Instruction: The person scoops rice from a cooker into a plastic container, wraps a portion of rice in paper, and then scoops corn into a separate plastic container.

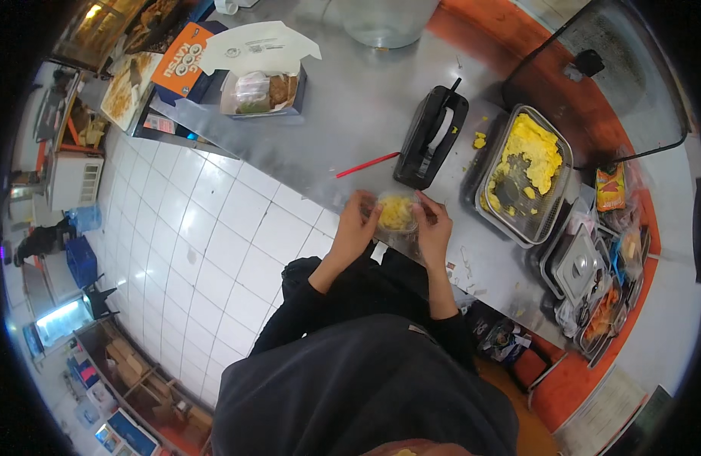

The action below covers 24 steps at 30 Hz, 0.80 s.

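My left hand and my right hand grip a small clear plastic tub from its two sides, at the front edge of the steel table. Pieces of yellow food, which look like scrambled egg, show through it. Whether a lid covers the tub, I cannot tell. Just beyond my hands stands a black tape dispenser with a white roll. A thin red stick, perhaps a pen, lies to its left. To the right, a metal tray with a mesh insert holds more of the yellow food.
An open carton of food sits at the far left of the steel table, beside an orange box. A large clear container stands at the back. Lidded pans crowd the right end. Yellow crumbs lie near the tray.
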### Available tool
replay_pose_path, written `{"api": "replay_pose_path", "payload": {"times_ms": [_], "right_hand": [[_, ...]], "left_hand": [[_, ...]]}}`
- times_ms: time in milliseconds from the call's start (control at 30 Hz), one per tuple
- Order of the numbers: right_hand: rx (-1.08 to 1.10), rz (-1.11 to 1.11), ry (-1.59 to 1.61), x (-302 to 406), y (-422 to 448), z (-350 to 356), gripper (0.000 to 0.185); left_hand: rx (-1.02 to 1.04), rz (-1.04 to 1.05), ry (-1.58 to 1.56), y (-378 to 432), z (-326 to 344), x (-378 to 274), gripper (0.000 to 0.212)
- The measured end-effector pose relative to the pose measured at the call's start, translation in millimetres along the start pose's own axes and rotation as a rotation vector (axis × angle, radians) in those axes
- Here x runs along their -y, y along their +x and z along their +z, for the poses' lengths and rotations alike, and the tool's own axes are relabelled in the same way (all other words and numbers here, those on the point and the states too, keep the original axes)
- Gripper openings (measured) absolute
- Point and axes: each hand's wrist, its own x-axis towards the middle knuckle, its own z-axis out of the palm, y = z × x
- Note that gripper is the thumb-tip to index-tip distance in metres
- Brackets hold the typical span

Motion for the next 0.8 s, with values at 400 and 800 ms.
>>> {"api": "replay_pose_path", "payload": {"times_ms": [400, 800], "right_hand": [[0.091, -0.096, -0.254, -6.3, -21.0, 3.6, 0.037], [0.054, -0.144, 0.326, 31.4, -17.9, 9.9, 0.043]], "left_hand": [[0.014, 0.066, -0.094, -0.3, 11.9, 7.7, 0.021], [0.04, 0.217, -0.2, 13.6, 31.4, -3.4, 0.046]]}}
